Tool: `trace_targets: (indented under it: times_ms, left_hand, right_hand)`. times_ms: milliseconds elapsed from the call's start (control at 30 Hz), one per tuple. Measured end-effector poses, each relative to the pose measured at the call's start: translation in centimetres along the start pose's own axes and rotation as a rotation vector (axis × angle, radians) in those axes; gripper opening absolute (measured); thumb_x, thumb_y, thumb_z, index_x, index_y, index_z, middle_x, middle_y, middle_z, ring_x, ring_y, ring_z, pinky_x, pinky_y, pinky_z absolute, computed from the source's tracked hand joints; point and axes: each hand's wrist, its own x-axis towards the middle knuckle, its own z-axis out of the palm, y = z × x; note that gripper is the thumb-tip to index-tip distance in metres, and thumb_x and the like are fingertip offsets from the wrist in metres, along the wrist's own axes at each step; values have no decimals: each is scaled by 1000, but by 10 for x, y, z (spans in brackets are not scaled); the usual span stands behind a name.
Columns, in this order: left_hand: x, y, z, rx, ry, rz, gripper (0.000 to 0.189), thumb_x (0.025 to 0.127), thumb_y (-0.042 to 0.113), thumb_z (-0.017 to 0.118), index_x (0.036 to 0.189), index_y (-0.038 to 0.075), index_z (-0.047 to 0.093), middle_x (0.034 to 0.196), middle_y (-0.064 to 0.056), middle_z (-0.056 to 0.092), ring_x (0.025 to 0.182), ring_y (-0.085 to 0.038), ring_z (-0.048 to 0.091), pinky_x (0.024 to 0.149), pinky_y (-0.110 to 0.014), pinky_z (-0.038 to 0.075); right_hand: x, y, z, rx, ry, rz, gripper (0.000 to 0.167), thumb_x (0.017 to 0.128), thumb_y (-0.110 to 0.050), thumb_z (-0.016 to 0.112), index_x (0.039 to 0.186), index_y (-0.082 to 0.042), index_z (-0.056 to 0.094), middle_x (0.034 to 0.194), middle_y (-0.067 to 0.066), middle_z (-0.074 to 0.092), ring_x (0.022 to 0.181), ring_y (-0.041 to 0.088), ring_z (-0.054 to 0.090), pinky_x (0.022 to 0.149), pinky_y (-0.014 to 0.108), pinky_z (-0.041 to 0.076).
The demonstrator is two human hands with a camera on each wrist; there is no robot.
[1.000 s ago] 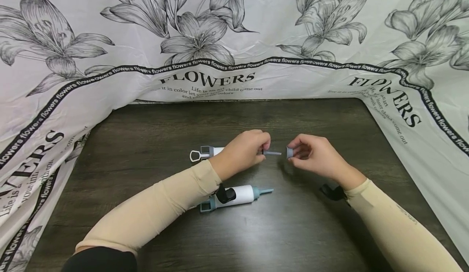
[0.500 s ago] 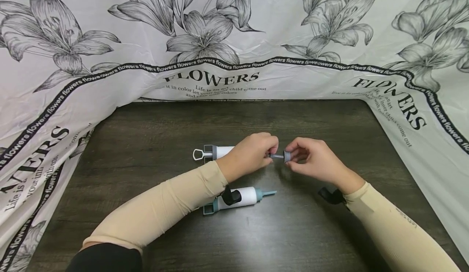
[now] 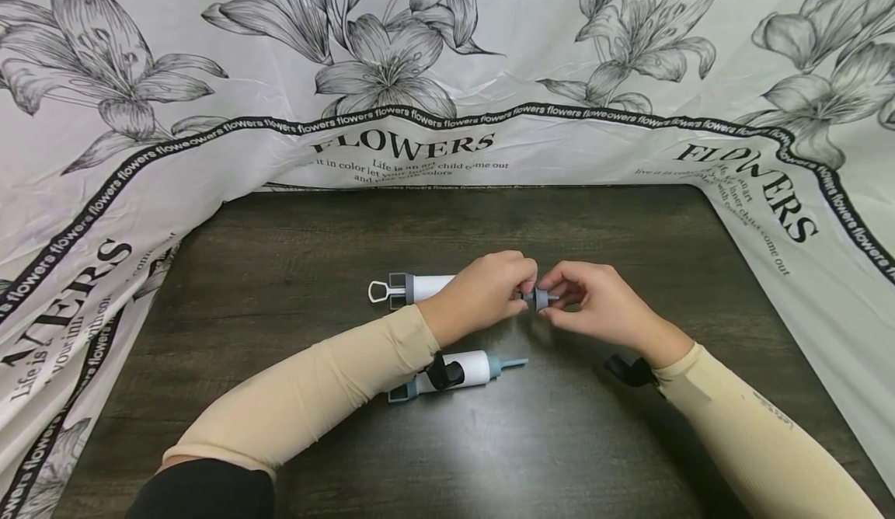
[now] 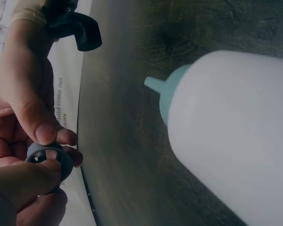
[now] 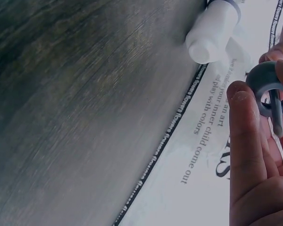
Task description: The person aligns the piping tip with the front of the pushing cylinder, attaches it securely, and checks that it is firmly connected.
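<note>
My left hand (image 3: 484,290) pinches the base of a thin grey nozzle (image 5: 276,117) between thumb and fingers. Opposite it, my right hand (image 3: 597,300) grips a grey ring-shaped cap (image 3: 541,300) by its rim. The nozzle's tip pokes out through the cap's hole, toward my right palm. Part of the nozzle is hidden inside the cap and behind my fingers. Behind my left wrist lies a white tube (image 3: 430,287) with a grey frame and a white loop handle (image 3: 378,292). In the right wrist view, the tube's uncovered end (image 5: 203,51) shows.
A second white tube (image 3: 475,367) with a teal nozzle (image 3: 513,363) and teal frame (image 3: 402,392) lies nearer me, partly behind my left wrist camera. The dark wooden table (image 3: 629,224) is bordered by a flower-printed white cloth (image 3: 573,158).
The hands have come together. The cap in my right hand has slid leftward over the nozzle, whose tip now sticks out through it. Both tubes have stayed in place.
</note>
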Motion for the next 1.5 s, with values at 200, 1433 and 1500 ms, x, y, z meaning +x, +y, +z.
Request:
trace_targets:
  times_ms: [200, 1433, 1500]
  left_hand:
    - [3, 1, 0, -2, 16, 33, 35, 88, 9, 89, 87, 13, 54, 88, 1, 52, 80, -13, 52, 73, -25, 44]
    - [6, 0, 10, -35, 106, 99, 22, 90, -2, 78, 84, 11, 60, 81, -1, 58, 74, -11, 50, 69, -23, 42]
    - [6, 0, 10, -20, 109, 87, 22, 89, 1, 80, 85, 11, 61, 82, -1, 59, 74, -11, 51, 70, -24, 43]
  right_hand:
    - [2, -2, 1, 0, 1, -27, 34, 86, 7, 83, 110, -15, 72, 103, -3, 75, 86, 13, 76, 74, 32, 63]
    - [-3, -1, 2, -55, 78, -114, 38, 82, 4, 88, 110, -17, 73, 104, -5, 75, 93, 14, 74, 64, 27, 52]
    - [-4, -1, 2, -66, 78, -114, 39, 82, 4, 89, 111, -16, 73, 105, -5, 76, 94, 14, 74, 65, 26, 52]
